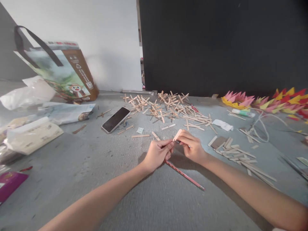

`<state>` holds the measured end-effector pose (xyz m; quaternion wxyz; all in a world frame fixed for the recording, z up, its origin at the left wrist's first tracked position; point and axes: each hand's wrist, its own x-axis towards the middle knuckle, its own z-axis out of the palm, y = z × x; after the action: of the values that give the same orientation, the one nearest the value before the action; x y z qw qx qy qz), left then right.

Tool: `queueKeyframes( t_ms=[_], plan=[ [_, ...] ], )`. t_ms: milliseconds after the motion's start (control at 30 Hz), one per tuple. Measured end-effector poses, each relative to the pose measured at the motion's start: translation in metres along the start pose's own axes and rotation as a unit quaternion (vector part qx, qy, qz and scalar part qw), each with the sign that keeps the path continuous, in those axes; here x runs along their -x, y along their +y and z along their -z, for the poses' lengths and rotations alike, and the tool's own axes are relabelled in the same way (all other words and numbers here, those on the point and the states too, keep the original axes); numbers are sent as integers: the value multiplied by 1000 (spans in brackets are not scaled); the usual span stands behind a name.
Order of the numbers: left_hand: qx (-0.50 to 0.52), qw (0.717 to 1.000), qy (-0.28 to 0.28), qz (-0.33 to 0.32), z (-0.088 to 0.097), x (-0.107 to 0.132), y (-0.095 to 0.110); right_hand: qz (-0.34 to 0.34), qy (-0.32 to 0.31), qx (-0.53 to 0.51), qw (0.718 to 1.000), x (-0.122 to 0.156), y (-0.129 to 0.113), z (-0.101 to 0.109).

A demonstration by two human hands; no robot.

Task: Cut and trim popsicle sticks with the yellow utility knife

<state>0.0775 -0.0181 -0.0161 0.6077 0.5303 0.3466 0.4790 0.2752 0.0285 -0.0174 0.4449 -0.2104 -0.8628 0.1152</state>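
My left hand [157, 154] is closed, with thumb and forefinger pinched at the lower end of a wooden craft stick [178, 134]. From the other side, my right hand [193, 147] grips the same stick, which tilts upward between the two hands. Small dark marks show near its lower end. Behind my left fingers another craft stick [156, 136] pokes out; whether the hand touches it I cannot tell. A red patterned pencil [185, 175] extends from beneath my left hand toward the lower right.
Crossed craft sticks [166, 104] are heaped at the back, with loose sticks [238, 154] on the right. A phone [115, 120] lies left of my hands. Farther out are a printed bag [72, 73], plastic packets [33, 136], a white cable [263, 128] and folded-paper pieces [237, 100].
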Motion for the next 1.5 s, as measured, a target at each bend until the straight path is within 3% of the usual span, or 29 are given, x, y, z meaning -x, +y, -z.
queueKeyframes(
  t_ms=[367,533,1167,1367,1500],
  plan=[
    [1,1000,7,17,-1,1,-6,7,-6,9,1000,1,-2,-6],
    [49,999,-5,19,1,-1,-2,3,-3,4,1000,0,0,-2],
    [47,999,-15,15,1,-2,3,-11,2,42,999,2,2,-7],
    [71,997,43,0,3,-5,6,-67,22,56,996,4,5,-6],
    [68,996,59,-2,3,-7,7,-70,13,46,996,4,4,-5]
  ],
)
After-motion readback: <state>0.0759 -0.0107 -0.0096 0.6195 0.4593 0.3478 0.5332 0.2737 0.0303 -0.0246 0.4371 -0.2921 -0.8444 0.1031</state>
